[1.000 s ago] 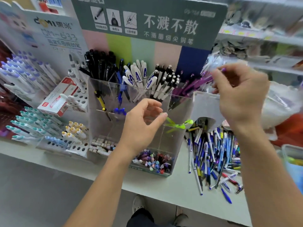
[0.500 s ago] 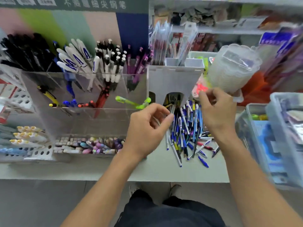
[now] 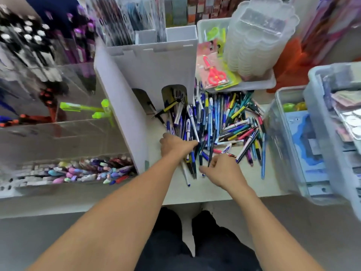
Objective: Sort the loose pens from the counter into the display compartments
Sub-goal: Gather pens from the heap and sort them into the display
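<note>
Pens (image 3: 218, 122) lie in a loose heap on the counter (image 3: 244, 184), between the white stand (image 3: 156, 61) on the left and the clear bins (image 3: 289, 145) on the right. We are at the picking step: both hands are down in the near edge of the heap. Our left hand (image 3: 174, 146) is curled, fingers closing over a bundle of blue-and-white pens at the heap's left side; whether it has them gripped or is only raking them together we cannot tell. Our right hand (image 3: 222, 170) is half closed, fingertips pinching among the dark pens near the front; what it has hold of, if anything, is hidden by the fingers.

The display compartments (image 3: 58, 98) stand well to the left, some already stocked. Most of the heap is unsorted, so the task looks far from done. Next we judge we need to single out pens of one kind, lift them clear without dragging their neighbours, and carry them left to the matching compartment.
</note>
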Tool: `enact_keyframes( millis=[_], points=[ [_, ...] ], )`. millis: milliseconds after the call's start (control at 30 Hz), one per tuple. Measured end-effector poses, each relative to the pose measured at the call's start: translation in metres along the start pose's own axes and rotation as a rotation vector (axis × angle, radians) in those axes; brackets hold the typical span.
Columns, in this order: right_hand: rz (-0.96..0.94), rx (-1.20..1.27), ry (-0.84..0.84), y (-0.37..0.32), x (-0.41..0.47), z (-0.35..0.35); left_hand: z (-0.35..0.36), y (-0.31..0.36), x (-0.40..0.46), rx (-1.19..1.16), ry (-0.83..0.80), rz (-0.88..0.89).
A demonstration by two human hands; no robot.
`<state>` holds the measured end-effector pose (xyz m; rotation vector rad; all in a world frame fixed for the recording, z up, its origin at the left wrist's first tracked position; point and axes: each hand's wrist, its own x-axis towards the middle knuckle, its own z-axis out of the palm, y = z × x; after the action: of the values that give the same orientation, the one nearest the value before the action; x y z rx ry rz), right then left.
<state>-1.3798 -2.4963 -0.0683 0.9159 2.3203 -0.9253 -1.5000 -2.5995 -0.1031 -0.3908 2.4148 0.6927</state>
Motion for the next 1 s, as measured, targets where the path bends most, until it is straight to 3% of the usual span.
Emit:
enact_keyframes(
  millis=[100, 300, 567, 733, 900, 1000],
  points=[
    [-0.03, -0.039, -0.096, 0.001, 0.0, 0.018, 0.005, -0.005, 0.003, 0.056, 0.023, 0.039],
    [-0.05, -0.04, -0.076, 0.008, 0.012, 0.028, 0.002, -0.021, 0.015, 0.098, 0.056, 0.161],
    [-0.139, -0.028, -0.093, -0.007, 0.008, 0.056, -0.012, -0.017, 0.017, 0.177, 0.053, 0.174],
    [-0.162, 0.053, -0.124, -0.012, 0.011, 0.06, -0.035, -0.015, 0.01, 0.133, -0.107, 0.101],
    [-0.107, 0.326, -0.236, -0.014, 0.015, 0.056, -0.059, -0.024, -0.007, -0.071, -0.376, -0.033],
    [0.029, 0.605, -0.337, -0.013, 0.015, 0.049, -0.071, -0.031, -0.018, -0.199, -0.514, -0.098]
  ],
)
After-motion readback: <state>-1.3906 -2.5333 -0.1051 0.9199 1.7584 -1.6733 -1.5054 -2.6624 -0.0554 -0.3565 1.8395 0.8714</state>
